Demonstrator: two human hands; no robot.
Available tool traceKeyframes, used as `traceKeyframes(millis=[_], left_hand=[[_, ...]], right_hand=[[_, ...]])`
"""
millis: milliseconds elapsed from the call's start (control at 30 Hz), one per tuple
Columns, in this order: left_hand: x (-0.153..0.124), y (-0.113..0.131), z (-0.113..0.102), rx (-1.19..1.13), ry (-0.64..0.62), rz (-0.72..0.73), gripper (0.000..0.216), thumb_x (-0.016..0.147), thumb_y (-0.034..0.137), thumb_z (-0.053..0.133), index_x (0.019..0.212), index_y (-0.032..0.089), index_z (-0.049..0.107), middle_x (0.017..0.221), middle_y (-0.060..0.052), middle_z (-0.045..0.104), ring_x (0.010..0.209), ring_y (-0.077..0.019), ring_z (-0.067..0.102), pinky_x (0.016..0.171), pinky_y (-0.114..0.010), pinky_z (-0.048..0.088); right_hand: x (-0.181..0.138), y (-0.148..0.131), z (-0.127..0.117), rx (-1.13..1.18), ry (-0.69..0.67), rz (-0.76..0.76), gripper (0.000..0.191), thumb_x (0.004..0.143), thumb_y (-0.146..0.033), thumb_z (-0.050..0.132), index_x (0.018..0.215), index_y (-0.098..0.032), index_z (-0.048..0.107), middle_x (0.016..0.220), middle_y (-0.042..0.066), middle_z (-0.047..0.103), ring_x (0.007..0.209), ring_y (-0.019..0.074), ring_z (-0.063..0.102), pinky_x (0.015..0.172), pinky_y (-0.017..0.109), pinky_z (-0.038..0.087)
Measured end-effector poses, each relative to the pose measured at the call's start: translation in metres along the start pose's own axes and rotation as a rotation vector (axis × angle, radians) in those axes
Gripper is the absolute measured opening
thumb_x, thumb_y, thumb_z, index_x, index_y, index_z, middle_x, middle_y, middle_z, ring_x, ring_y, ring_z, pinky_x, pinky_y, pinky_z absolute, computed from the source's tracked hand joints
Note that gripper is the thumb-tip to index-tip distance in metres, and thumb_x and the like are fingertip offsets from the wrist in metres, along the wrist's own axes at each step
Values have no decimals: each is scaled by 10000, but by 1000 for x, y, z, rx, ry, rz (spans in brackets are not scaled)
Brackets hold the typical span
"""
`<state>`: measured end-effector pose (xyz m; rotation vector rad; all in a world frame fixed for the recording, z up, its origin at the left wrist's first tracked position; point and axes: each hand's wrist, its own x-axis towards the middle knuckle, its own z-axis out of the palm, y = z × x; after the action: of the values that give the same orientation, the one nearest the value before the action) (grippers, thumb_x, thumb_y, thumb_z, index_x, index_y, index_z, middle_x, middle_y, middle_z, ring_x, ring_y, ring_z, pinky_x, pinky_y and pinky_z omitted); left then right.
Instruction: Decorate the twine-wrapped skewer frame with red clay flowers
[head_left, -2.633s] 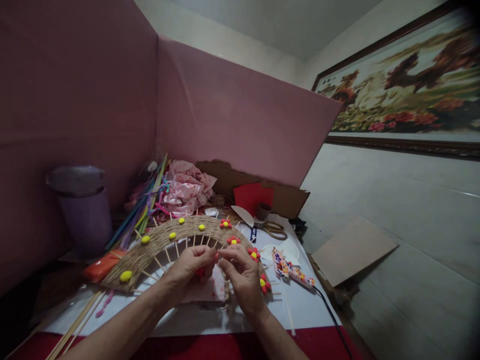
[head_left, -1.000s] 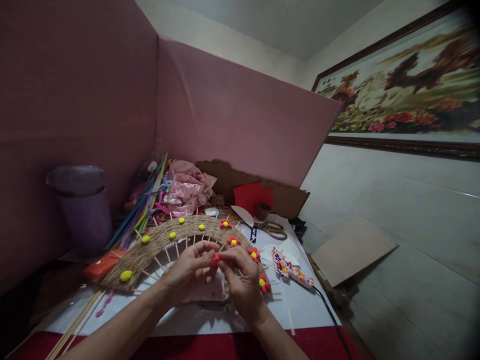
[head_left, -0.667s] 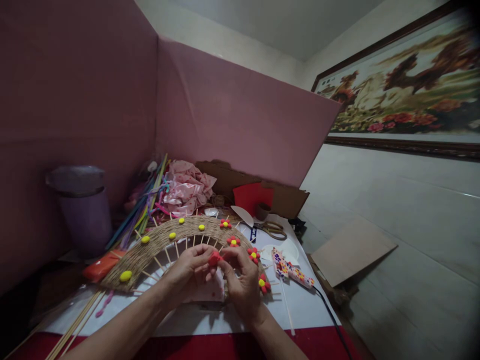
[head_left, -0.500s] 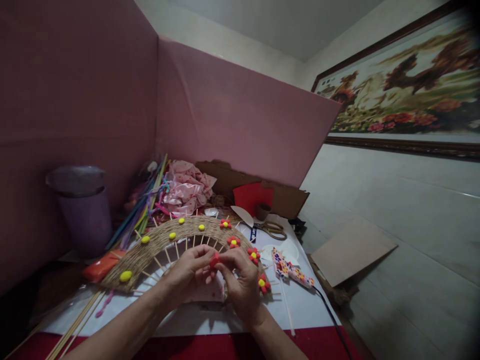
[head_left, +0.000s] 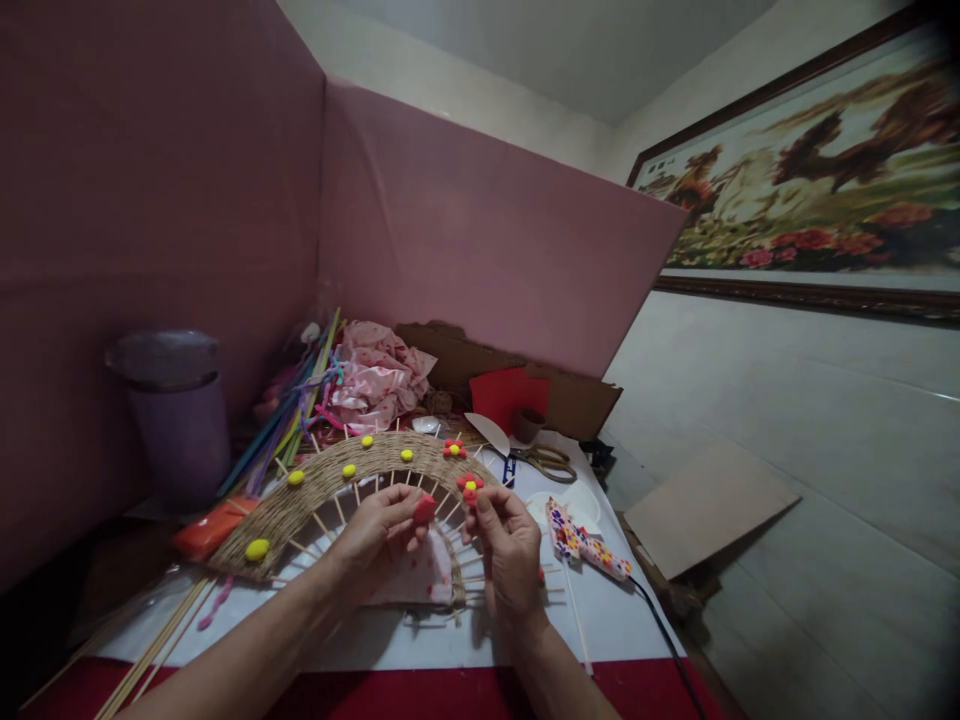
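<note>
My left hand (head_left: 379, 528) pinches a red lump of modelling clay (head_left: 424, 510) between thumb and fingers. To its right, my right hand (head_left: 510, 545) is raised with thumb and fingertips pressed together; whether a small piece is in them I cannot make out. Both hands are over a fan-shaped arch (head_left: 309, 500) of woven twine on thin wooden sticks. Yellow clay dots (head_left: 257, 550) sit along its left and top. Red flowers with yellow centres (head_left: 454, 449) line its right side, partly covered by my right hand.
A floral-patterned glue gun (head_left: 581, 540) with a black cord lies at the right, near scissors (head_left: 551, 460). An orange packet (head_left: 212, 527) and a purple bin (head_left: 180, 430) are at the left. Crumpled pink fabric (head_left: 379, 375) and pipe cleaners (head_left: 296, 405) lie behind the arch.
My hands have come apart from the red clay they both held. The lump stays in my left hand, while my right hand has moved right, in front of the flowers.
</note>
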<state>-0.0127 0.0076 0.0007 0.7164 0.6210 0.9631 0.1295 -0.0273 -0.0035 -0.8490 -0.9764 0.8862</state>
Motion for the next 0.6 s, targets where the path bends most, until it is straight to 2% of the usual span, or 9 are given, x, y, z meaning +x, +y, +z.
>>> traceKeyframes(millis=[200, 300, 367, 500, 600], left_hand=[[0, 2, 1, 40, -20, 16, 246, 648, 212, 724, 855, 147, 606, 661, -9, 605, 504, -81, 534, 464, -185, 399], [-3, 0, 4, 62, -81, 33, 149, 684, 217, 674, 792, 137, 610, 648, -1, 577, 525, -79, 513, 477, -184, 385], [-4, -2, 5, 82, -108, 50, 153, 714, 273, 656, 723, 134, 591, 636, 7, 549, 514, -65, 472, 464, -175, 349], [-4, -6, 5, 202, -100, 10, 307, 716, 425, 648, 656, 141, 548, 548, 38, 462, 421, -38, 335, 396, -179, 205], [-4, -6, 4, 273, -125, 17, 330, 693, 431, 668, 615, 147, 518, 494, 61, 395, 401, -34, 274, 394, -189, 132]], right_hand=[[2, 3, 0, 94, -56, 85, 177, 740, -313, 678, 769, -165, 586, 655, -22, 554, 565, 92, 519, 512, 205, 439], [1, 3, 1, 100, -98, 112, 160, 738, -296, 677, 784, -165, 596, 632, -24, 564, 559, 94, 525, 509, 204, 437], [1, 2, 1, 58, -116, 109, 167, 719, -290, 691, 784, -166, 599, 612, -31, 562, 523, 84, 507, 488, 197, 424], [-1, -1, 2, -89, -178, 58, 163, 699, -289, 700, 735, -162, 605, 612, -26, 551, 512, 84, 476, 465, 196, 409], [-3, -1, 5, -149, -201, -30, 164, 702, -293, 692, 676, -159, 600, 682, -4, 547, 562, 92, 473, 445, 187, 392]])
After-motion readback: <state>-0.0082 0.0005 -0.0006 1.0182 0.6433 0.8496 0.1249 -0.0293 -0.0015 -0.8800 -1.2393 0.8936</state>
